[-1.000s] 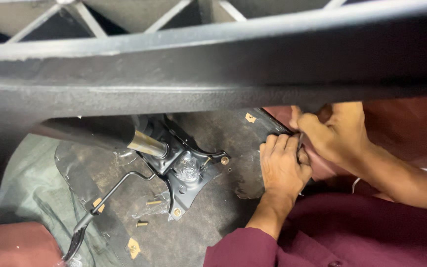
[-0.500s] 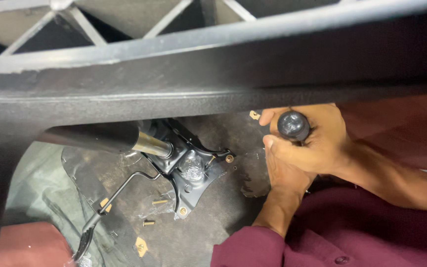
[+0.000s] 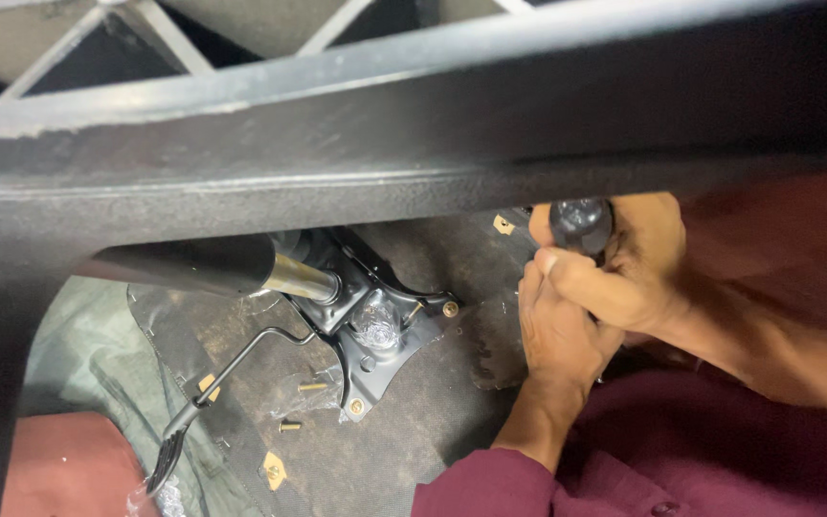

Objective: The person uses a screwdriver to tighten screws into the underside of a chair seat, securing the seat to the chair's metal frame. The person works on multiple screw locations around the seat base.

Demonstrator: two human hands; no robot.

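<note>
The right hand (image 3: 624, 278) has been lifting, its fingers clamped on a black knob (image 3: 581, 222), now at 12 o'clock above the left hand (image 3: 552, 330), which is perhaps curling shut.

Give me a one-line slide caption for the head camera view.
Right hand grips a round black knob above the left hand, beside a black metal chair mechanism plate.

Black frame bar (image 3: 413, 144) blocks above; mechanism plate (image 3: 375, 325) left of hands; bare underside (image 3: 413, 450) free.
</note>
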